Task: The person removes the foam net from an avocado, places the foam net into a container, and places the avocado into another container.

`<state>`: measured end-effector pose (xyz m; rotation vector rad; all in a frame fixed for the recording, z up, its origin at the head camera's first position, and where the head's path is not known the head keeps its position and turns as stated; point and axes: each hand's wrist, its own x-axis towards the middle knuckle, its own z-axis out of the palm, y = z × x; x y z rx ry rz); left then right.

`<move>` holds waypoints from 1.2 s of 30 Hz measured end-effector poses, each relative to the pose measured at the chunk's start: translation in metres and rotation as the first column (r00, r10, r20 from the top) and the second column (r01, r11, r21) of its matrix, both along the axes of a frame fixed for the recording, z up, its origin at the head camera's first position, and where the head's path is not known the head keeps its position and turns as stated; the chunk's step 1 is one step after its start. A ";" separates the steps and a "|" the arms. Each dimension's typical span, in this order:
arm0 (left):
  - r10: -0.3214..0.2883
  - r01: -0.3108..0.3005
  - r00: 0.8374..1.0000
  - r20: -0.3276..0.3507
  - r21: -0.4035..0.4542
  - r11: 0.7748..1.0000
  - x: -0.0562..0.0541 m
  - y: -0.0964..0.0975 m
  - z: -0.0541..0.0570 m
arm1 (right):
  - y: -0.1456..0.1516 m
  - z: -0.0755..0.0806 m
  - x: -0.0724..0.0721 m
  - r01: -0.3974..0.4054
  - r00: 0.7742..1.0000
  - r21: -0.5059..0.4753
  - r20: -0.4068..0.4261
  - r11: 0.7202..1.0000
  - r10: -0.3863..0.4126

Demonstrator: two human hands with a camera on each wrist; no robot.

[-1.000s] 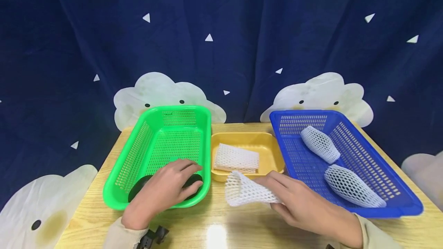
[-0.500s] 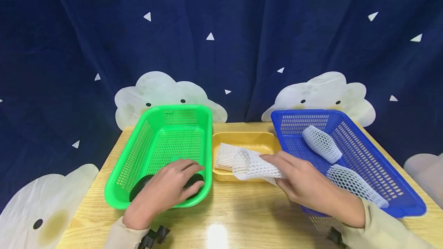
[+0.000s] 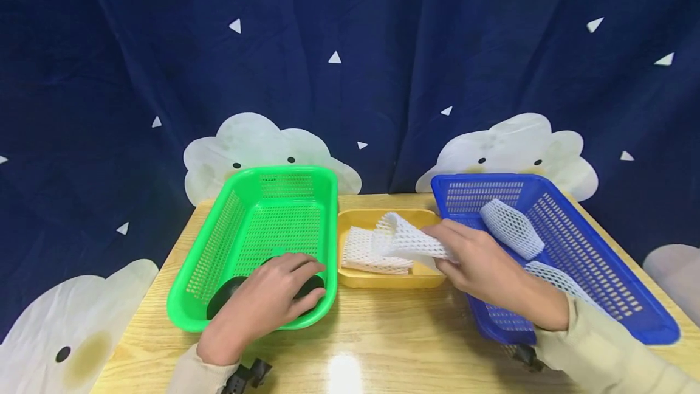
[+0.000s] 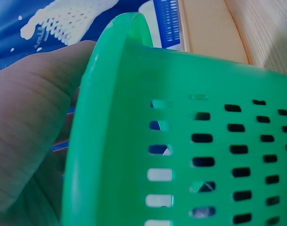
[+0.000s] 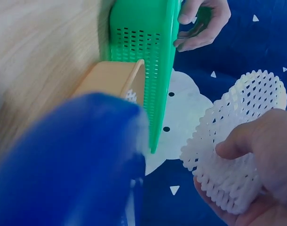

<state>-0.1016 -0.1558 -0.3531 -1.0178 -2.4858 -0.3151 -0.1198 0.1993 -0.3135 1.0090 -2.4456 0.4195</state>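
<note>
My right hand (image 3: 481,260) pinches a white foam net sleeve (image 3: 410,239) between thumb and fingers, raised over the yellow tray (image 3: 432,281). In the right wrist view the thumb presses on the foam net and its mouth spreads open. More white foam netting (image 3: 369,254) lies flat in that tray. My left hand (image 3: 273,290) hovers over the near end of the green basket (image 3: 183,297), fingers loosely bent. Dark rounded objects (image 3: 224,298) lie beneath it, mostly hidden by the hand; their kind is unclear. No object shows in the left hand's grasp in either wrist view.
On the right stands a blue basket (image 3: 651,327) holding two bulging net-wrapped pieces, one farther back (image 3: 513,230) and one nearer (image 3: 563,278), partly behind the right forearm. A wooden table (image 3: 394,345) carries everything. A dark blue curtain (image 3: 350,78) hangs behind.
My right hand has lifted the foam net sleeve up and away from me, from in front of the yellow tray to above it. My left hand has stayed in place.
</note>
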 end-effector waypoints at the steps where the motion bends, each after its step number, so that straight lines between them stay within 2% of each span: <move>1: -0.004 0.004 1.000 -0.001 0.003 1.000 0.000 0.000 0.000 | 0.000 0.000 -0.001 0.004 1.000 0.002 0.001 1.000 -0.004; 8: -0.019 0.019 1.000 -0.014 0.007 1.000 -0.001 0.000 0.000 | -0.001 0.005 -0.003 0.003 1.000 0.013 -0.002 1.000 -0.003; 12: -0.018 0.018 1.000 0.002 0.000 1.000 0.000 0.000 0.000 | -0.004 0.010 -0.005 -0.024 0.999 0.005 -0.032 1.000 0.025; 17: -0.008 0.008 1.000 0.018 -0.004 1.000 0.000 0.000 0.001 | -0.010 0.018 -0.010 -0.034 0.999 0.002 -0.031 0.999 0.034; 27: -0.016 0.016 1.000 0.004 0.000 1.000 0.000 0.000 -0.001 | -0.021 0.025 -0.026 0.003 0.999 0.009 0.046 1.000 -0.004; 36: -0.011 0.012 1.000 0.011 -0.020 1.000 0.000 -0.001 -0.001 | -0.025 0.024 -0.050 0.060 0.988 -0.042 0.145 0.997 -0.053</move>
